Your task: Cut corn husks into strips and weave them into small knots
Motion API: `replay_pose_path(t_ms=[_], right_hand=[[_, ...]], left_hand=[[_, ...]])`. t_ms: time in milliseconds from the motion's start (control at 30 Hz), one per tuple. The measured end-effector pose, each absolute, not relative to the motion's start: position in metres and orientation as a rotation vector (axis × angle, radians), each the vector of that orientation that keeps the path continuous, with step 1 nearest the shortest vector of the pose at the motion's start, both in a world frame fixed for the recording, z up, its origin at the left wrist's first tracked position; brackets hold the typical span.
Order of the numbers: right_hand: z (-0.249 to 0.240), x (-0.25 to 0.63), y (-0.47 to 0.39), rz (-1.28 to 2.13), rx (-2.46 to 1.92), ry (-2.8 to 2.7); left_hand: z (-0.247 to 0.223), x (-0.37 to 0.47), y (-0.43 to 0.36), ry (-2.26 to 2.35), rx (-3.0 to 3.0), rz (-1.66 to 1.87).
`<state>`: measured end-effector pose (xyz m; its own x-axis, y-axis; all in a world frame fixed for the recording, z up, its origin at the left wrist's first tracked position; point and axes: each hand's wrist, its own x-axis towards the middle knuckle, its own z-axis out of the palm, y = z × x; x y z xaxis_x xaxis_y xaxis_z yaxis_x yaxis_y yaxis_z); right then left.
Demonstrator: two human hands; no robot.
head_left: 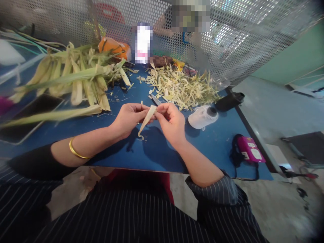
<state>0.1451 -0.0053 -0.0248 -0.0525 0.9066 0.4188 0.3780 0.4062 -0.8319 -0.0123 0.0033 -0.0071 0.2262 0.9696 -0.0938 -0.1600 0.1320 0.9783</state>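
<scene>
A pale strip that looks like corn husk [148, 118] is pinched between my two hands, its thin curled tail hanging down over the blue table. My left hand [129, 119] grips it from the left with thumb and fingers together. From the right, my right hand [172, 121] pinches its upper end. The fingertips partly hide where they meet on the strip. Just behind my hands lies a pair of scissors [155, 99], its handles out of sight. A heap of shredded husk pieces [182, 86] spreads beyond it.
Long green-yellow stalks [78, 77] are piled at the left, near a dark flat panel [32, 114]. On the right are a white thread spool [202, 117], a black cylinder [230, 101] and a magenta box [250, 149]. A perforated metal screen [162, 40] stands behind the table [162, 152].
</scene>
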Motion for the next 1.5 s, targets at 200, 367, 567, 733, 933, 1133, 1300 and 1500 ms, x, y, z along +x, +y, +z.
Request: replay_pose_path(t_ms=[200, 367, 567, 733, 933, 1133, 1300, 1500], right_hand=[[-0.023, 0.145, -0.005, 0.695, -1.154, -1.634], [-0.019, 0.147, -0.005, 0.639, -1.188, -1.626], [-0.014, 0.147, -0.004, 0.925, -1.16, -1.547], [-0.015, 0.148, 0.0, 1.297, -1.03, -1.329], [-0.017, 0.148, 0.001, 1.341, -1.011, -1.306], [-0.016, 0.148, 0.0, 1.082, -1.138, -1.454], [-0.016, 0.153, -0.001, 0.484, -0.994, -1.747], [-0.018, 0.157, 0.001, 0.27, -0.933, -1.898]], left_hand=[[-0.009, -0.013, 0.004, 0.963, 1.083, 1.025], [-0.013, -0.015, 0.005, 0.995, 1.139, 1.007], [-0.008, -0.013, 0.004, 1.064, 1.175, 1.014], [-0.006, -0.015, 0.005, 0.964, 1.155, 0.955], [-0.008, -0.016, 0.006, 0.982, 1.15, 0.947], [-0.005, -0.014, 0.005, 1.047, 1.103, 1.025], [-0.002, -0.015, 0.008, 0.995, 0.883, 1.002], [-0.001, -0.017, 0.01, 0.964, 0.737, 0.914]])
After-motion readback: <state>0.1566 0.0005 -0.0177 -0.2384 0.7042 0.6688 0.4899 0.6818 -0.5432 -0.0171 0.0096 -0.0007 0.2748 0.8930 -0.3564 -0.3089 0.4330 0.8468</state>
